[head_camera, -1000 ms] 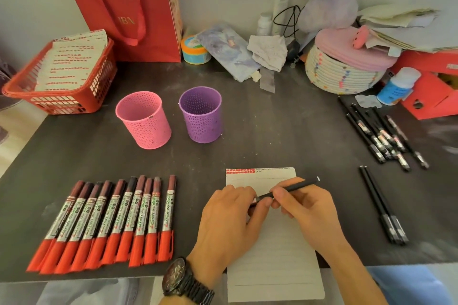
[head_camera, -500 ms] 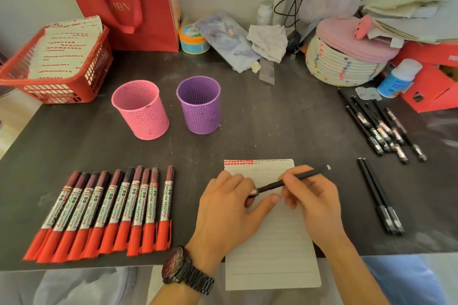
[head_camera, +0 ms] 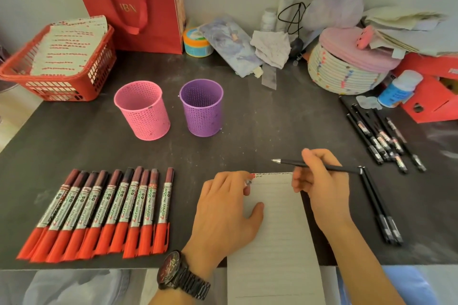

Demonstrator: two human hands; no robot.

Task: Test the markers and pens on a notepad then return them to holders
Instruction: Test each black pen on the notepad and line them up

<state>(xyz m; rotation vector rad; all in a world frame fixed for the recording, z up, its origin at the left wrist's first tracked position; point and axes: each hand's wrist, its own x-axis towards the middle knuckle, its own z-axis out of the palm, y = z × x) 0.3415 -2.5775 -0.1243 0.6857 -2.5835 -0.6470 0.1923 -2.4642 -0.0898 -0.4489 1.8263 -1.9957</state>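
Observation:
My right hand (head_camera: 322,181) grips a thin black pen (head_camera: 343,168) above the top of the white lined notepad (head_camera: 275,233); the bare tip points left. My left hand (head_camera: 228,210) rests on the notepad's left edge, and its fingertips pinch a small pen cap (head_camera: 248,182). Beyond the pad, a pink holder (head_camera: 142,114) and a purple holder (head_camera: 202,106) stand empty. A row of several red-capped markers (head_camera: 104,210) lies to the left. Two black pens (head_camera: 379,208) lie to the right, with several more (head_camera: 379,138) behind them.
A red basket of papers (head_camera: 59,82) sits at the back left beside a red bag (head_camera: 133,2). At the back right are a woven basket with a pink lid (head_camera: 347,74), a white bottle (head_camera: 399,89) and a red box (head_camera: 433,99). The notepad overhangs the table's front edge.
The hands have drawn apart. The cap has come off in my left hand, and my right hand has carried the pen up and to the right, baring its tip.

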